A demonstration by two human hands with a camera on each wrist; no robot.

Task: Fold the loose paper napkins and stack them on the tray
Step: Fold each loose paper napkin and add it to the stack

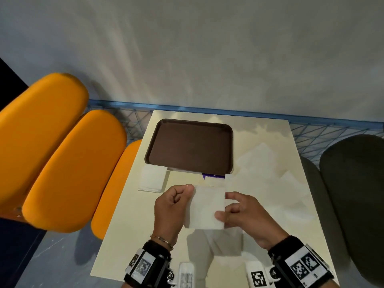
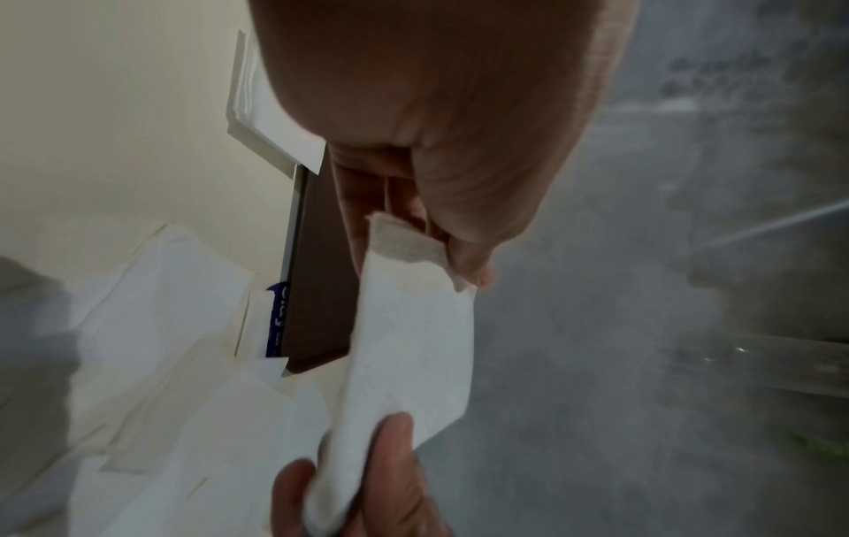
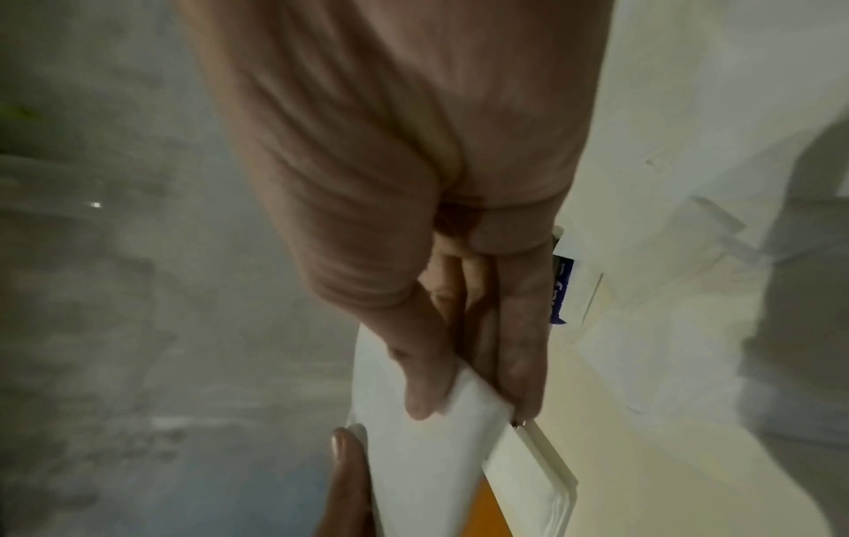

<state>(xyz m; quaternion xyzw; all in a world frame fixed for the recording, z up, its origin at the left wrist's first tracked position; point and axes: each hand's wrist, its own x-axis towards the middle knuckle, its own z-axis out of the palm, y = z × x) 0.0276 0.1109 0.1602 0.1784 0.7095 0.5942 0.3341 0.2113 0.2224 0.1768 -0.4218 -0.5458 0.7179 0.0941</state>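
I hold a white paper napkin (image 1: 205, 206) in the air over the table's middle. My left hand (image 1: 173, 202) pinches its left edge (image 2: 404, 250) between thumb and fingers. My right hand (image 1: 239, 210) pinches its right edge (image 3: 441, 418) between thumb and fingers. The brown tray (image 1: 190, 146) lies bare just beyond my hands. A pile of folded napkins (image 1: 152, 178) sits at the tray's near left corner. Loose unfolded napkins (image 1: 264, 161) lie spread on the table to the right.
A napkin pack with a purple label (image 1: 214, 176) peeks out from under the tray's near edge. Orange chairs (image 1: 68, 163) stand left of the cream table (image 1: 133, 225), a dark chair (image 1: 357, 194) to the right. A grey wall and blue wire rack (image 1: 324, 132) lie behind.
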